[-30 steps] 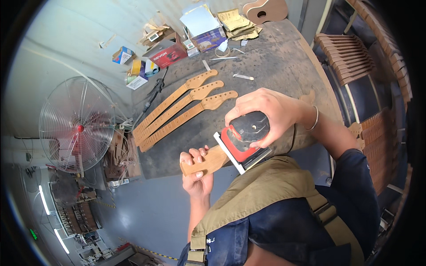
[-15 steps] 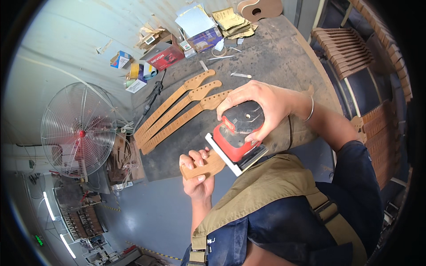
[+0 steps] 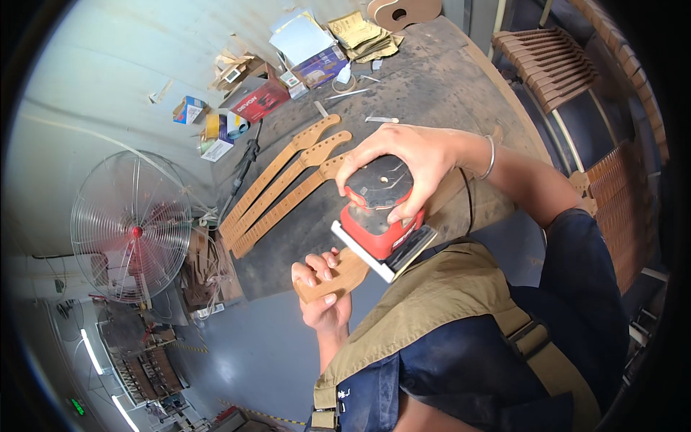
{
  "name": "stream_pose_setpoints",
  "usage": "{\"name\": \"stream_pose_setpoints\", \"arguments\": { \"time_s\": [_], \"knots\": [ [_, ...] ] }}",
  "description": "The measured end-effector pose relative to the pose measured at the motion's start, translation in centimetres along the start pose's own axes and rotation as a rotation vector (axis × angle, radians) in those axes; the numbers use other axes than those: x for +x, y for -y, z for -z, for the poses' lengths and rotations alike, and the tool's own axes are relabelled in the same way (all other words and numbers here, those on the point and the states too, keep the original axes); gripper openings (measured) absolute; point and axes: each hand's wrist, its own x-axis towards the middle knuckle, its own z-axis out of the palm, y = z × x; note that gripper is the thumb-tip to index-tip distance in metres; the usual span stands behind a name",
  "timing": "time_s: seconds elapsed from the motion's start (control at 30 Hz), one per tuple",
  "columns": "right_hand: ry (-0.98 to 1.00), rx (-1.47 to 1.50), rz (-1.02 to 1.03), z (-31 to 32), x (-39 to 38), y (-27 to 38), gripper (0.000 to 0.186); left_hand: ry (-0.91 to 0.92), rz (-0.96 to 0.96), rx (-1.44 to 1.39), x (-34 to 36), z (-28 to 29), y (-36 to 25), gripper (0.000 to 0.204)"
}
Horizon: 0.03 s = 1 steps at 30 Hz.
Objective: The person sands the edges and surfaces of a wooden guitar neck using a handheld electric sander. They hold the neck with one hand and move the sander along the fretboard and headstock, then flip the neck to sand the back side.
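Note:
A red and black electric sander [image 3: 381, 207] is gripped from above by my right hand [image 3: 425, 160], fingers wrapped round its black top. Its flat white-edged pad is tilted and lies against a wooden guitar neck [image 3: 344, 275]. My left hand [image 3: 324, 291] is closed round the headstock end of that neck, fingers over the far side and thumb on the near side. The sander and my apron hide the rest of the held neck. On the bench, beyond my hands, three guitar necks [image 3: 282, 171] with dotted fretboards lie side by side.
The dark workbench [image 3: 432, 79] carries a red box [image 3: 260, 99], a purple box [image 3: 320, 68], sandpaper sheets [image 3: 366, 34] and a guitar body [image 3: 403, 11] along its back. A caged fan [image 3: 135, 230] stands at the left. Racks of necks [image 3: 551, 68] line the right. A cord [image 3: 469, 198] hangs beside the sander.
The view has shifted slightly, so the bench things sit a little further left. My right hand and the sander have moved slightly left; both hands keep their hold.

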Motion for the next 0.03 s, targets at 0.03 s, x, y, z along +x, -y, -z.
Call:
{"name": "stream_pose_setpoints", "arguments": {
  "time_s": [0.03],
  "knots": [
    [-0.038,0.0,0.021,-0.25,0.06,0.11,0.058,0.005,-0.004,0.001,-0.01,-0.25,-0.07,0.042]
  ]
}}
